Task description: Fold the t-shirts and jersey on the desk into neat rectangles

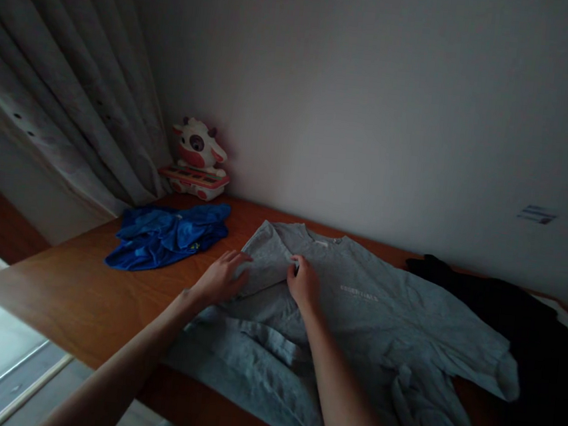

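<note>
A grey T-shirt [369, 315] with small pale lettering on its chest lies spread on the wooden surface, collar toward the wall. Its left-side sleeve is folded inward over the body, and the lower part is rumpled near me. My left hand [221, 277] rests at the outer edge of that folded sleeve, fingers apart and thumb stretched toward the right. Close to the chest, my right hand [304, 284] has thumb and forefinger curled together on the shirt's cloth; the exact grip is partly hidden by the hand.
Crumpled blue clothing [168, 235] lies to the left. Behind it stands a cow-shaped toy keyboard [198, 161] in the corner by the curtain [72, 65]. Black clothing [496, 307] lies at the right, against the wall [374, 114]. The wooden tabletop [66, 286] has a rounded left edge.
</note>
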Tool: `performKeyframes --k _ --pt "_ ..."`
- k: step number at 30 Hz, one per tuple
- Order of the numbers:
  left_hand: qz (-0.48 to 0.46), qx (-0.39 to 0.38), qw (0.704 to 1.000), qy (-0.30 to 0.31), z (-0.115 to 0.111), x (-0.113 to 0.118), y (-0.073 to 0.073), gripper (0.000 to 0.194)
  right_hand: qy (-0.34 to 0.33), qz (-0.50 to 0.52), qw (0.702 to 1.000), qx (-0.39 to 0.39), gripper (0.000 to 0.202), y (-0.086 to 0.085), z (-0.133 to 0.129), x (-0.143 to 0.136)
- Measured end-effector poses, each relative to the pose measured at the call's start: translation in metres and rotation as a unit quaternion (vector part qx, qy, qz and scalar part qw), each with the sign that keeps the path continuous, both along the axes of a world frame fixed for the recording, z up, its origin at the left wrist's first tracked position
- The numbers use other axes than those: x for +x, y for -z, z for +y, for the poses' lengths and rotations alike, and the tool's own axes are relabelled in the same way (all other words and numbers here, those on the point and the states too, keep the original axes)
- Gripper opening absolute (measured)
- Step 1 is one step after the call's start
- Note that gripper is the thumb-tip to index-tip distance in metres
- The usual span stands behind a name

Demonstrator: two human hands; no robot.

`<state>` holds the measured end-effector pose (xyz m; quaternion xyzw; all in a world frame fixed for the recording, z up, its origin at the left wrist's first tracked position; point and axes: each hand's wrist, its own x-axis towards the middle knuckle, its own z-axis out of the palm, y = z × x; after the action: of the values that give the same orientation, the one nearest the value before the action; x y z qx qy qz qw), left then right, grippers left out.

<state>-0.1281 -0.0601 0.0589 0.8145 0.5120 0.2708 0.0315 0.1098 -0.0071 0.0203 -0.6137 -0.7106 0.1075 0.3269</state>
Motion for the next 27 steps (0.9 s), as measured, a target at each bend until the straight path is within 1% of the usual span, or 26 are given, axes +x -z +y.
performKeyframes --k 2,4,6,8,11,13,15,18,21,24,25,27 --pt "0.039 -0.006 0.999 -0.004 0.028 0.014 0.006 0.041 -0.002 -0.005 1.000 0.001 0.029 -0.002 -0.001 0.000" --pt "0.085 -0.037 0.996 -0.015 0.061 0.031 0.013 0.049 -0.002 -0.013 1.000 0.001 0.029 -0.004 -0.002 -0.001" --pt "0.111 -0.063 0.991 -0.030 0.093 0.047 0.020 0.053 0.000 -0.023 1.000 0.002 0.027 -0.005 -0.003 -0.001" --pt "0.120 -0.078 0.989 -0.041 0.121 0.057 0.024 0.056 0.003 -0.031 0.999 0.003 0.024 -0.006 -0.003 -0.001" --pt "0.132 -0.100 0.984 -0.066 0.151 0.061 0.029 0.061 0.010 -0.037 0.999 0.002 0.022 -0.006 -0.003 -0.001" --pt "0.137 -0.117 0.980 -0.089 0.161 0.057 0.032 0.065 0.014 -0.034 0.999 0.003 0.021 -0.006 -0.003 -0.001" --pt "0.141 -0.131 0.975 -0.108 0.164 0.053 0.036 0.070 0.019 -0.024 1.000 0.006 0.020 -0.005 -0.004 -0.001" --pt "0.149 -0.136 0.971 -0.126 0.161 0.049 0.038 0.074 0.031 0.003 0.999 0.017 0.021 -0.005 -0.005 0.000" --pt "0.169 -0.085 0.973 -0.133 0.153 0.052 0.034 0.066 0.022 0.021 0.999 0.032 0.024 -0.006 -0.005 0.000" --pt "0.179 -0.016 0.977 -0.113 0.139 0.060 0.031 0.053 0.021 0.022 0.999 0.020 0.023 -0.007 -0.005 0.001" --pt "0.173 -0.004 0.980 -0.099 0.131 0.063 0.033 0.050 0.024 0.022 0.999 0.012 0.021 -0.007 -0.005 0.001" --pt "0.154 0.013 0.986 -0.056 0.111 0.069 0.041 0.047 0.027 0.031 0.999 0.003 0.020 -0.007 -0.004 0.001"
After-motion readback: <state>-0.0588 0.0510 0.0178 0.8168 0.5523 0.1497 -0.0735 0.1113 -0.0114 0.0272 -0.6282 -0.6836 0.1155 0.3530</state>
